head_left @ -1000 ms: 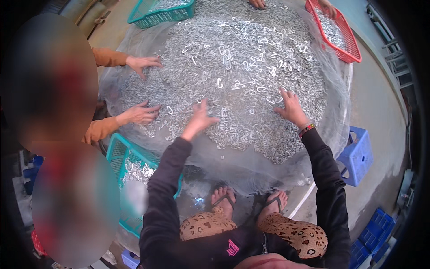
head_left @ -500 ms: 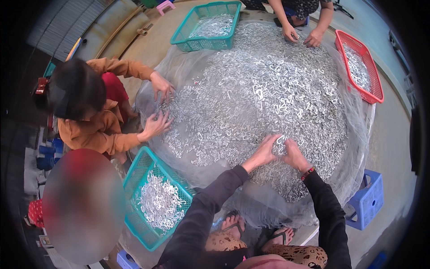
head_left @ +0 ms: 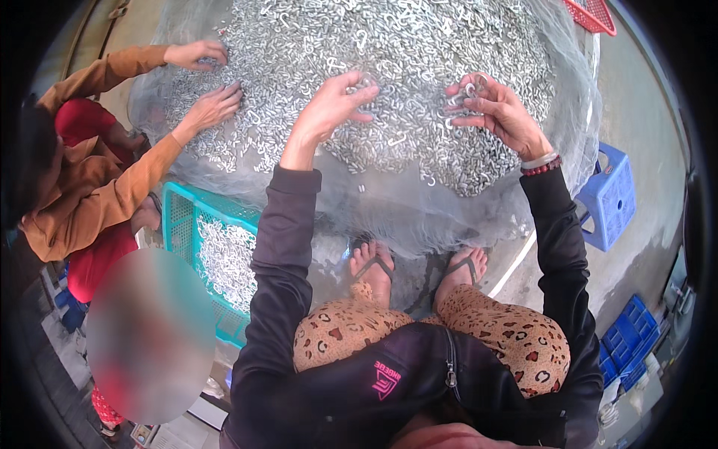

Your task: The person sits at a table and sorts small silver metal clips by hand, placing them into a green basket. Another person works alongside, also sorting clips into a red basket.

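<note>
A wide pile of small silvery-white metal hooks (head_left: 419, 45) lies on a sheet of pale netting (head_left: 419, 213). Over its left-middle part, my left hand (head_left: 329, 108) is closed, thumb and fingers curled together; a small silvery thing shows at the fingertips, too small to make out. My right hand (head_left: 505, 116) hovers farther right, palm partly turned up. Between its thumb and fingers sits a pale curved hook (head_left: 470, 90). Both hands are just above the pile, well apart from each other.
At left, a co-worker's hands (head_left: 213, 105) touch the pile's edge. A teal basket (head_left: 176, 217) with white hooks stands beside my left arm; another person is near it. A blue stool (head_left: 617, 198) stands at right, a red basket (head_left: 594, 15) at the far right, blue crates (head_left: 632, 337) behind.
My hands have moved from close together over the pile to wide apart. The view has tilted down toward my lap, and the far co-worker has left the picture.
</note>
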Demonstrator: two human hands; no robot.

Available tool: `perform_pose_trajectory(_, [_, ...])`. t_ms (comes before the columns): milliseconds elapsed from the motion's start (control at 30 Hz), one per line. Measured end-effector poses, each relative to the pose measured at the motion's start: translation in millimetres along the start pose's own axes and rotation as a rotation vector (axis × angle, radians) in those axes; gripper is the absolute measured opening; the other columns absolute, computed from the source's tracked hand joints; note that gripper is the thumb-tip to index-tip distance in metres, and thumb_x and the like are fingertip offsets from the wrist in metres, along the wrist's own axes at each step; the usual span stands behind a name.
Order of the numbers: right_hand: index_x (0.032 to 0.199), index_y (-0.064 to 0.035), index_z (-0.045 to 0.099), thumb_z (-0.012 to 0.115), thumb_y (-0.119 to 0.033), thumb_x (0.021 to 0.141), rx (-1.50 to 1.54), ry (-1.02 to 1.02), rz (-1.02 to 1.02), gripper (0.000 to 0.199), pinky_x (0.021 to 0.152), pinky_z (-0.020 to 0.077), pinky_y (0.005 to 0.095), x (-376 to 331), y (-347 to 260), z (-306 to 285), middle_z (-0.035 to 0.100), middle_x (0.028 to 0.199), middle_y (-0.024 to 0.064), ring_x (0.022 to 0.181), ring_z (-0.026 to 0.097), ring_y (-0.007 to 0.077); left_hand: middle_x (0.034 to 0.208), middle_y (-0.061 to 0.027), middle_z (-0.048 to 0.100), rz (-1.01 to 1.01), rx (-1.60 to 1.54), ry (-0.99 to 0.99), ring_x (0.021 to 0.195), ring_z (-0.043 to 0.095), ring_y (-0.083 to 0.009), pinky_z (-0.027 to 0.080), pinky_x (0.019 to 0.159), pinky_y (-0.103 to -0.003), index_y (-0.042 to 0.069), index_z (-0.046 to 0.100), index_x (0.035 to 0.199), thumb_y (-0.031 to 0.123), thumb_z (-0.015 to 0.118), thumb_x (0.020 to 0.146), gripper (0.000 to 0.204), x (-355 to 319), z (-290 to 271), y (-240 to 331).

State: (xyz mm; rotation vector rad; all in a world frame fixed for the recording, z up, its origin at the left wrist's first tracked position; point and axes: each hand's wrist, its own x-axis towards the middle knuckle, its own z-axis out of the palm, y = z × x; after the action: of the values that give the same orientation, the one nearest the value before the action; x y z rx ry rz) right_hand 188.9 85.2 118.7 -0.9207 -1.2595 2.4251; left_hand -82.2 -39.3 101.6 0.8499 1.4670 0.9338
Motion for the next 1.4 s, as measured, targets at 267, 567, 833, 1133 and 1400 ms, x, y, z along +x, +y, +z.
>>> perform_pose_trajectory(267, [0.124, 0.0004, 0.049, 0.048, -0.018, 0.1, -0.082, 0.059, 0.1, 0.03, 0.073, 0.0609, 0.0346, -8, 1, 5, 0.063, 0.108, 0.0111, 0.094, 0.066, 0.022, 0.111, -0.016, 0.059, -0.055, -0.024, -0.06, 0.093, 0.064, -0.0219, 0.059, 0.074, -0.032, 0.001, 0.059, 0.117, 0.009, 0.053, 0.093, 0.026, -12, -17, -2])
perform_pose_trajectory(567, [0.117, 0.0037, 0.059, 0.053, -0.021, 0.097, -0.434, 0.126, 0.074, 0.032, 0.062, 0.0576, 0.0254, 0, 2, 13, 0.067, 0.089, 0.0067, 0.072, 0.066, 0.0138, 0.101, -0.0208, 0.066, 0.074, 0.602, 0.187, 0.084, 0.068, -0.0326, 0.055, 0.074, -0.039, 0.006, 0.044, 0.135, 0.004, 0.043, 0.091, 0.044, -5, -30, -39])
perform_pose_trajectory(833, [0.129, 0.0011, 0.051, 0.052, -0.021, 0.098, 0.078, 0.02, 0.048, 0.038, 0.076, 0.0588, 0.0311, -2, 11, 20, 0.064, 0.108, 0.011, 0.085, 0.068, 0.0195, 0.089, -0.0268, 0.057, 0.39, 0.912, 0.232, 0.084, 0.058, -0.0463, 0.048, 0.071, -0.05, -0.006, 0.056, 0.091, 0.013, 0.065, 0.084, 0.022, -8, 18, -87])
perform_pose_trajectory(1133, [0.117, 0.0012, 0.063, 0.062, -0.018, 0.09, -0.443, 0.164, -0.043, 0.033, 0.06, 0.0429, 0.0194, -8, 9, 10, 0.069, 0.088, 0.0029, 0.071, 0.058, 0.0063, 0.092, -0.0163, 0.066, 0.393, 0.83, 0.185, 0.078, 0.064, -0.0327, 0.051, 0.071, -0.038, 0.005, 0.07, 0.101, 0.018, 0.06, 0.09, 0.02, 10, 10, -60])
perform_pose_trajectory(1400, [0.099, -0.0001, 0.07, 0.057, -0.031, 0.096, -0.34, 0.103, -0.005, 0.034, 0.065, 0.0443, 0.02, -2, 18, 10, 0.068, 0.097, 0.0034, 0.075, 0.057, 0.0053, 0.084, -0.0015, 0.062, 0.064, -0.262, -0.001, 0.07, 0.053, -0.0064, 0.045, 0.059, -0.024, 0.0, 0.066, 0.107, 0.014, 0.065, 0.09, 0.022, -4, -1, -26])
